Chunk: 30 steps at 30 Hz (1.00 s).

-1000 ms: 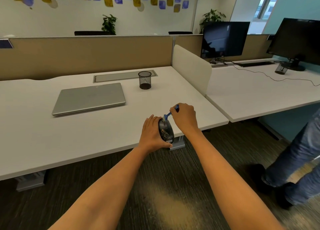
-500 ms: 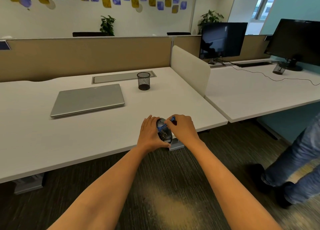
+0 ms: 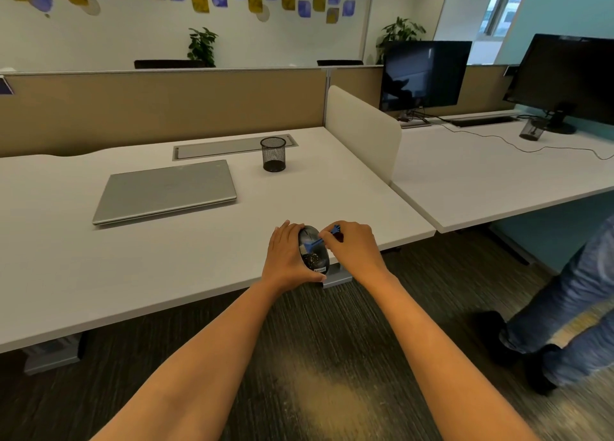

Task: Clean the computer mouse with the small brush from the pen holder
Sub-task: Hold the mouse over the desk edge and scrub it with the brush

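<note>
A black computer mouse (image 3: 315, 256) with crumbs on its back sits at the near edge of the white desk (image 3: 166, 261). My left hand (image 3: 288, 256) wraps around its left side and holds it. My right hand (image 3: 352, 246) pinches a small blue brush (image 3: 321, 239), whose pale bristles lie across the top of the mouse toward the left. The black mesh pen holder (image 3: 273, 154) stands further back on the desk and looks empty.
A shut silver laptop (image 3: 166, 191) lies to the left. A low white divider (image 3: 363, 131) separates a second desk with two monitors (image 3: 425, 73). A person's legs in jeans (image 3: 571, 304) stand on the carpet at the right.
The brush has swung down from beside the mouse's far end onto its top, and now its bristles sit further left across the mouse. My left hand has kept its hold.
</note>
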### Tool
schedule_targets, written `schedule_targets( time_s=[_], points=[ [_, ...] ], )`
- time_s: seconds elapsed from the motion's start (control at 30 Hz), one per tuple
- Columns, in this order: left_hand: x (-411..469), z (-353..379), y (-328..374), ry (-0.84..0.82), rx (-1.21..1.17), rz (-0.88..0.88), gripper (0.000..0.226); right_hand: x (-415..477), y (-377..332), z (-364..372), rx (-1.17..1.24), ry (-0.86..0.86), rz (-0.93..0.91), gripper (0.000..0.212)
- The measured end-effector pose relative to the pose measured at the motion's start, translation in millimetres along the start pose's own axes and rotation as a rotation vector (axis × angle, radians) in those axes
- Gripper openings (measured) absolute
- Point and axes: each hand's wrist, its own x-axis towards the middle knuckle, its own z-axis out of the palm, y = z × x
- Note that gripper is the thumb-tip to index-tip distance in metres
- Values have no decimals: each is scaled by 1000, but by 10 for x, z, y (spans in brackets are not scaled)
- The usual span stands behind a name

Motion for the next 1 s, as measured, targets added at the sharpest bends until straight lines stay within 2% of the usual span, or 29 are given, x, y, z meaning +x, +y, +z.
schedule_targets(
  time_s=[0.2,0.27,0.37,0.6,0.7,0.8,1.0],
  points=[
    [5,-45,-25,4,6,2,106,14,114,-156,-24,90,26,24],
    [-1,-41,-8,-3,9,18,105,35,74,-160,34,127,18,24],
    [0,-31,25,-2,3,29,106,57,-3,-70,76,89,12,24],
    [-15,-60,-39,-5,18,0,107,82,181,-156,-48,98,87,25],
    [-19,-57,-34,-10,8,5,106,41,122,-163,100,138,66,23],
    [-17,-40,-21,-13,2,5,107,10,52,-68,199,71,74,19],
    [-28,-47,-69,-20,13,-11,105,-36,181,-92,76,81,65,21]
  ],
)
